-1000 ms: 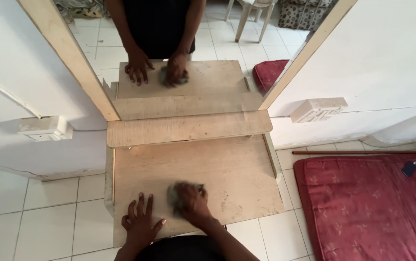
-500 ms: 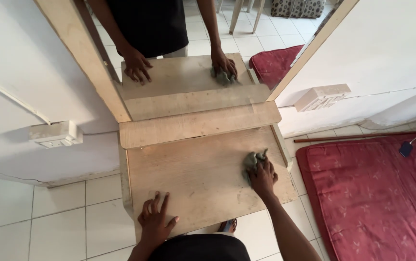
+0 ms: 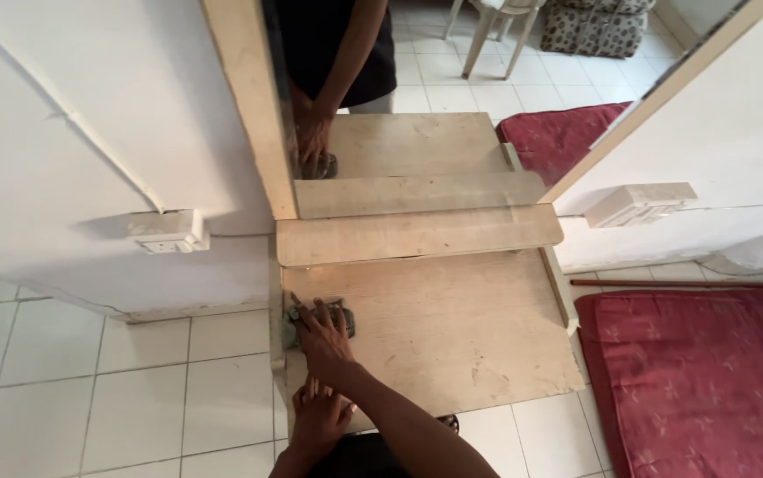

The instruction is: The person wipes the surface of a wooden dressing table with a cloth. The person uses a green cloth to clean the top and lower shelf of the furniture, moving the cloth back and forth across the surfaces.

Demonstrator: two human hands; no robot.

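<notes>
Far left: white wall (image 3: 89, 133) with a white switch box (image 3: 167, 230) low on it, white floor tiles (image 3: 116, 389) below.

My left hand (image 3: 317, 418) lies flat at the near left edge of the wooden board (image 3: 452, 319), fingers stretched out and close together, palm down, holding nothing. My right forearm crosses just over it.

My right hand (image 3: 324, 335) sits just ahead of the left, pressed down on a grey-green cloth (image 3: 344, 317) at the board's left edge. Fingers are spread and laid over the cloth, not curled round it; whether anything is pinched underneath, I cannot tell. The cloth is touching the board, bunched, poking out on both sides of my hand.

Beyond that, a raised wooden ledge (image 3: 417, 235) runs across the board's far side, butting against a wood-framed mirror (image 3: 417, 106). The mirror shows the same board, cloth and arms reflected, plus a pale chair (image 3: 498, 26) behind.

Right of the board: a second white switch box (image 3: 638, 204) on the white wall, a thin stick (image 3: 665, 284) on the floor along it, then a red mattress (image 3: 700, 381) at far right, close beside the board's right edge.
</notes>
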